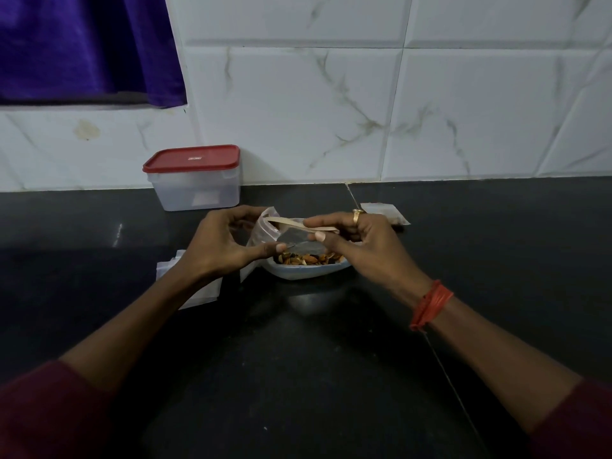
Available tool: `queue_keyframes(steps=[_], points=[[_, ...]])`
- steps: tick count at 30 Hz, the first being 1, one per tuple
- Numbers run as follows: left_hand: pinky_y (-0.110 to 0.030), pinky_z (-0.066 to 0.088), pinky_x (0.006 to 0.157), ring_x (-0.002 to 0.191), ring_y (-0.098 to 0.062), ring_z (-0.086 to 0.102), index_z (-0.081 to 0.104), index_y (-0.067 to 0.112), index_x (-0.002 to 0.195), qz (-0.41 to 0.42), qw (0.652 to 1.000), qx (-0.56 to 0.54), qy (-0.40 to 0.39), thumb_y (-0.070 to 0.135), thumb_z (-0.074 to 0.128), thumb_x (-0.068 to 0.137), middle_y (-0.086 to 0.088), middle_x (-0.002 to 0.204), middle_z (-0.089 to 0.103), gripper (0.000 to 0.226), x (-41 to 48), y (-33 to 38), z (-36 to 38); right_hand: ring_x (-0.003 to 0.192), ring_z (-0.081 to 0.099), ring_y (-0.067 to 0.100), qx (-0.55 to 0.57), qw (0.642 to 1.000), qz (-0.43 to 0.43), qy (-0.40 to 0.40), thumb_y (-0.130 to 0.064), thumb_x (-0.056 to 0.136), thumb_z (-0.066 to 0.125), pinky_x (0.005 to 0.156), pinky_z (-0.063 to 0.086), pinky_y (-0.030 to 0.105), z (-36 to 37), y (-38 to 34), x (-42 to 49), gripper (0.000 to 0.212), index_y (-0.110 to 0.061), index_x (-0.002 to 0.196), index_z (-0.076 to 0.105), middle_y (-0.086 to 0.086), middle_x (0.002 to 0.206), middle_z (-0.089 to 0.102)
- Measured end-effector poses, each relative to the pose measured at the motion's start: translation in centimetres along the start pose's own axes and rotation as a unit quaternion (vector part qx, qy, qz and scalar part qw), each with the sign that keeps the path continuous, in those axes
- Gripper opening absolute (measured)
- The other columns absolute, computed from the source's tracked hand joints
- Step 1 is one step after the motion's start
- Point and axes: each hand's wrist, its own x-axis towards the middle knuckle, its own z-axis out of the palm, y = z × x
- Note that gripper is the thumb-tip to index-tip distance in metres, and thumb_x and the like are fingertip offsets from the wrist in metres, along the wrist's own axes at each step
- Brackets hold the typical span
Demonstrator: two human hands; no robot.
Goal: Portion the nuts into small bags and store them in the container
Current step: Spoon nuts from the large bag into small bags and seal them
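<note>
So the small clear bag (291, 241) is up in the air between both hands, right over the white bowl (308, 271) of mixed nuts (309, 259) at the middle of the black counter (298, 359). The left hand (228, 241) pinches the bag's left edge with thumb and fingers, and the right hand (357, 241) pinches the top right edge the same way, thumb pressed against forefinger. There's also a pale wooden stick or spoon handle (298, 224) poking across behind the bag, can't really tell which, its ends are hidden by the hands.

One container (195, 180) with a red lid (192, 158) sits shut against the tiled wall (364, 94), behind and left of the bowl. The lid has a tiny label, way too small to read.

One flat bag (385, 212) lies on the counter just past the right hand, half hidden by it. A little stack of spare bags (195, 286) lies under the left wrist, can't count them.

Right hand has one gold ring (357, 216) and red thread (430, 304) wrapped round the wrist. Purple cloth (82, 44) hangs top left, cut off.
</note>
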Motion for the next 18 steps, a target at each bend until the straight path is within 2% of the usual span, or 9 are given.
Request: queue_keyframes(steps=[3, 5, 7, 10, 13, 15, 18], points=[[-0.030, 0.057, 0.091, 0.104, -0.003, 0.066, 0.064, 0.027, 0.128, -0.009, 1.000, -0.013, -0.001, 0.062, 0.079, 0.060, 0.012, 0.115, 0.071, 0.078, 0.0, -0.2, 0.0, 0.099, 0.071, 0.011, 0.024, 1.000, -0.010, 0.001, -0.006, 0.092, 0.067, 0.079, 0.057, 0.021, -0.2, -0.1, 0.1, 0.028, -0.028, 0.108, 0.072, -0.005, 0.109, 0.075], [-0.031, 0.056, 0.092, 0.105, -0.003, 0.066, 0.064, 0.027, 0.128, -0.013, 1.000, -0.019, 0.002, 0.054, 0.087, 0.063, 0.011, 0.115, 0.071, 0.075, 0.0, -0.3, 0.1, 0.098, 0.072, 0.015, 0.047, 0.999, -0.006, 0.007, -0.002, 0.093, 0.065, 0.079, 0.058, 0.022, -0.3, 0.0, 0.2, 0.029, -0.025, 0.108, 0.072, -0.002, 0.109, 0.076], [-0.031, 0.056, 0.092, 0.105, -0.004, 0.066, 0.064, 0.025, 0.128, -0.024, 0.999, -0.031, 0.004, 0.043, 0.087, 0.066, 0.009, 0.115, 0.071, 0.068, 0.1, -0.3, 0.1, 0.089, 0.072, 0.016, 0.076, 0.997, 0.008, 0.025, -0.003, 0.094, 0.063, 0.077, 0.058, 0.025, -0.4, 0.2, 0.3, 0.026, -0.021, 0.110, 0.072, 0.003, 0.102, 0.078], [-0.028, 0.057, 0.086, 0.102, -0.005, 0.068, 0.065, 0.024, 0.124, -0.060, 0.995, -0.072, 0.017, 0.038, 0.082, 0.066, 0.007, 0.112, 0.072, 0.062, 0.1, 0.0, 0.0, 0.076, 0.068, 0.014, 0.097, 0.991, 0.017, 0.092, -0.008, 0.097, 0.060, 0.074, 0.059, 0.031, -0.7, 0.3, 0.5, 0.021, -0.018, 0.111, 0.072, 0.001, 0.092, 0.078], [-0.029, 0.058, 0.084, 0.098, -0.008, 0.070, 0.066, 0.016, 0.120, -0.120, 0.974, -0.174, 0.080, 0.038, 0.076, 0.067, 0.002, 0.110, 0.073, 0.059, 0.2, 0.2, -0.2, 0.070, 0.067, 0.016, 0.105, 0.980, 0.013, 0.166, -0.006, 0.099, 0.057, 0.070, 0.055, 0.023, -1.2, 0.5, 0.8, 0.019, -0.015, 0.107, 0.073, 0.001, 0.084, 0.077], [-0.030, 0.057, 0.082, 0.100, -0.012, 0.070, 0.067, 0.016, 0.117, -0.148, 0.959, -0.212, 0.117, 0.040, 0.074, 0.066, 0.000, 0.110, 0.073, 0.056, 0.5, 0.3, -0.6, 0.067, 0.066, 0.013, 0.075, 0.982, 0.015, 0.175, -0.005, 0.098, 0.058, 0.068, 0.053, 0.021, -1.3, 0.7, 0.7, 0.020, -0.016, 0.104, 0.073, 0.000, 0.082, 0.077], [-0.029, 0.055, 0.085, 0.103, -0.012, 0.069, 0.068, 0.016, 0.115, -0.145, 0.964, -0.194, 0.104, 0.038, 0.076, 0.066, 0.001, 0.110, 0.073, 0.055, 0.5, 0.5, -0.4, 0.073, 0.070, 0.006, -0.026, 0.991, 0.008, 0.134, -0.009, 0.097, 0.061, 0.068, 0.056, 0.023, -0.9, 1.2, 0.4, 0.019, -0.022, 0.104, 0.074, -0.005, 0.084, 0.076]])
